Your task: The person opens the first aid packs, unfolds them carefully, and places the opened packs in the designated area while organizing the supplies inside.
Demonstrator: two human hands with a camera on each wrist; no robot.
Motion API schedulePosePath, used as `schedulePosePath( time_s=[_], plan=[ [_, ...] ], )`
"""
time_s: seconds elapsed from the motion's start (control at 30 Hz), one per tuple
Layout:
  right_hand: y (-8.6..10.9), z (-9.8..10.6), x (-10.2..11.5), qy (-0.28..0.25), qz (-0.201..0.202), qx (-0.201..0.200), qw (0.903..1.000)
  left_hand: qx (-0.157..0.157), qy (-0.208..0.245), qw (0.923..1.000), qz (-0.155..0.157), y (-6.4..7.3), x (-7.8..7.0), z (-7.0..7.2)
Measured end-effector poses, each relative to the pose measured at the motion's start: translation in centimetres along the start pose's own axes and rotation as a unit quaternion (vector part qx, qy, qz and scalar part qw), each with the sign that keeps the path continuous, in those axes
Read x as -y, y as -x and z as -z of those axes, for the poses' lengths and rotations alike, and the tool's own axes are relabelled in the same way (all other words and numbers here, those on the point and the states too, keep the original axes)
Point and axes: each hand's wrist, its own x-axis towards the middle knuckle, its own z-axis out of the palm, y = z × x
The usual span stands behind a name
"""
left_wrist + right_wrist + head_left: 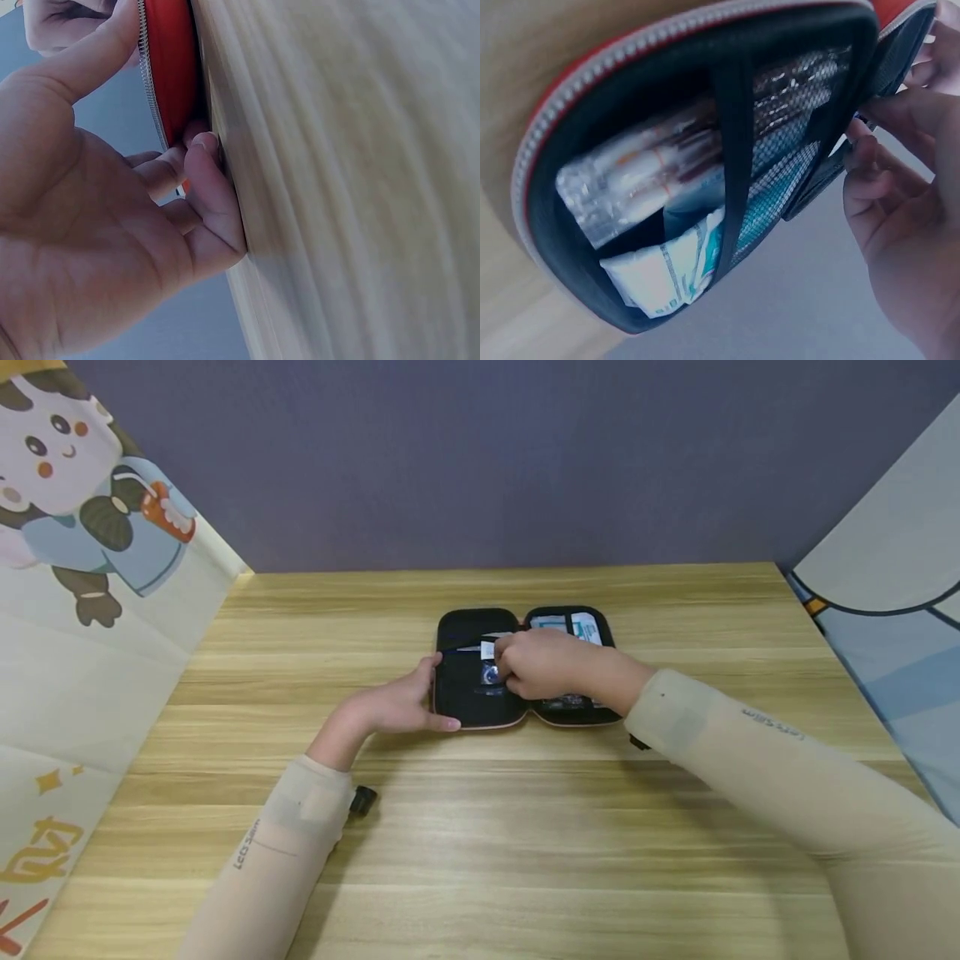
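Observation:
A zip case [465, 706] with black lining lies open on the table; its red shell [171, 64] shows in the left wrist view. My left hand [401, 700] grips the outer edge of its left half, thumb at the near corner. My right hand [542, 662] is over that half, fingers curled, pinching a small clear packet with a blue round piece [490, 673]. Its fingertips partly hide the packet. Beside them are a white label [487, 650] and a thin pointed metal tool [469, 648]. The right half holds a clear packet [630, 180] and white-green packets [660, 274].
A black strap [733, 127] and mesh cross the right half of the case. The wooden table [480, 843] extends around it, with a dark wall panel [510, 468] behind. Printed panels [97, 677] stand at the sides.

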Motion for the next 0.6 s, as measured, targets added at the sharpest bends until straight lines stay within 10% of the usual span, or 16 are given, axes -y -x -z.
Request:
schedulePosePath(
  time_s=[0.6],
  plan=[
    [-0.5, -1.2, 0.6, -0.171, -0.060, 0.020, 0.9833, 0.008, -0.005, 0.9999, 0.012, 0.3, -0.1, -0.1]
  ],
)
